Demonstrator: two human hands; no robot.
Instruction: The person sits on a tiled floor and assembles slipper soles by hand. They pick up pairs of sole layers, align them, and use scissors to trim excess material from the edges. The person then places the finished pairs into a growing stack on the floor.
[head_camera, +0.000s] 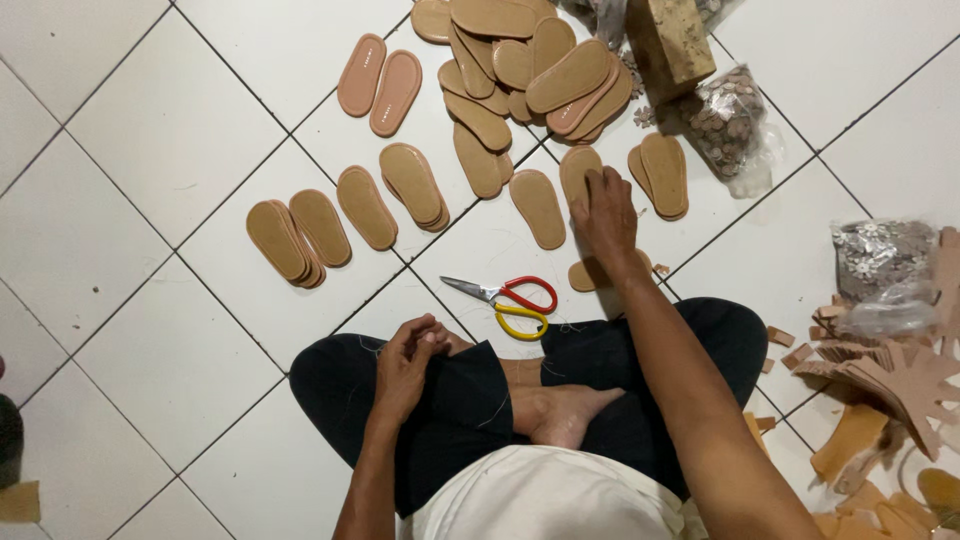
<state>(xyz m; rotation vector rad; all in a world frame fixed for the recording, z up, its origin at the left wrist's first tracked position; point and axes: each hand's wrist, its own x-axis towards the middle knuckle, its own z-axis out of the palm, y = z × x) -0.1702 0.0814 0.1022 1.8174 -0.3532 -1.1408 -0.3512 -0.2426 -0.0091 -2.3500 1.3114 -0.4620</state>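
Note:
My right hand (605, 218) reaches forward over the white tiled floor and its fingers press on a tan shoe sole (578, 172), covering its lower end. A similar sole (538, 208) lies just left of it and another pair (664, 175) to the right. My left hand (408, 360) rests on my left knee with fingers curled, holding nothing that I can see. Scissors (505, 297) with red and yellow handles lie on the floor between my knees and the soles.
A heap of tan soles (530, 60) lies at the top, with smaller stacks (300, 235) to the left. A cardboard box (672, 35) and bags of small flower pieces (728, 120) sit top right. Brown cut scraps (890, 385) pile up at the right.

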